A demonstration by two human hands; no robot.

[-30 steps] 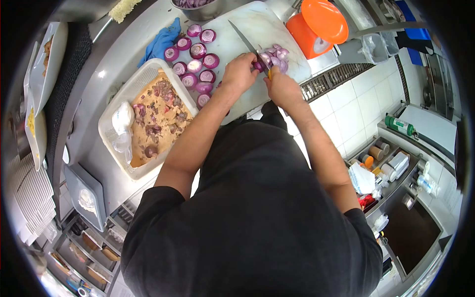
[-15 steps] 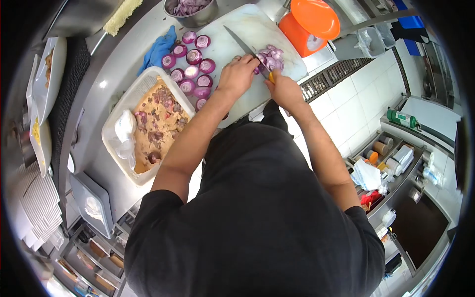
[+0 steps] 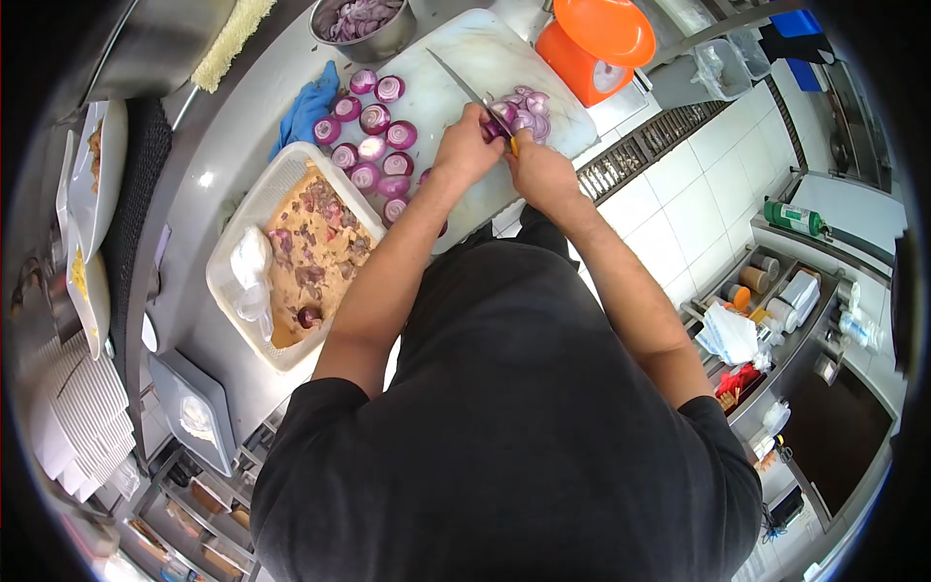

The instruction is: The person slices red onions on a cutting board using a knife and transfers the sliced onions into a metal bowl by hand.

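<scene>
My right hand (image 3: 543,177) is wrapped round the yellow handle of a kitchen knife (image 3: 464,85), whose long blade points to the far left over the white cutting board (image 3: 465,209). Close beside the blade, my left hand (image 3: 467,150) has its fingers bent on a piece of red onion (image 3: 493,128), partly hidden by fingers and knife. Sliced red onion (image 3: 529,112) lies in a loose pile just right of the blade. Several peeled, trimmed red onions (image 3: 374,118) sit at the board's left side, left of my left hand.
A metal bowl (image 3: 388,41) of sliced onion stands at the back. An orange scale (image 3: 567,73) is beyond the board's right corner. At left are a blue cloth (image 3: 308,109) and a white plastic basket (image 3: 233,301) with onion scraps and a bag.
My right hand and the knife handle have shifted slightly left and towards me, closer to my left hand. My left fingers, earlier laid along the blade, are now more curled. The camera view has shifted slightly.
</scene>
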